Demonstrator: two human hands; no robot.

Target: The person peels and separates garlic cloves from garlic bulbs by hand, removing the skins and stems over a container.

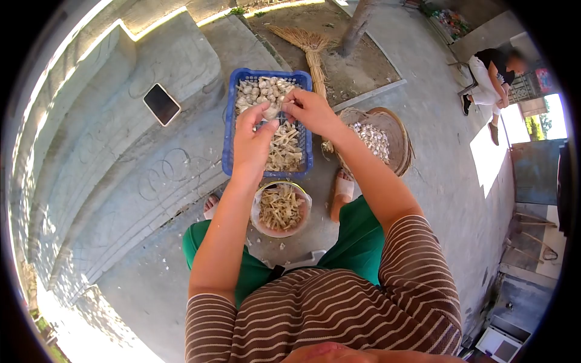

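Both hands are over a blue plastic crate (228,142) that holds whole garlic bulbs (257,89) at its far end and dry stalks (284,151) at its near end. My left hand (253,136) has thumb and fingers closed round a whitish garlic bulb (270,112). Right beside it, my right hand (308,111) is pinched at the bulb's right side; what sits between its fingertips is too small to make out. Nearer my body stands a lined bucket (256,225) with stalks and peelings in it. A wicker basket (399,142) to the right holds loose garlic cloves (373,140).
A phone (162,104) lies on the concrete ledge (121,151) at the left. Beyond the crate, a straw broom (311,51) lies near a tree trunk (358,27). At the far right a person (493,78) sits on a chair. My feet flank the bucket.
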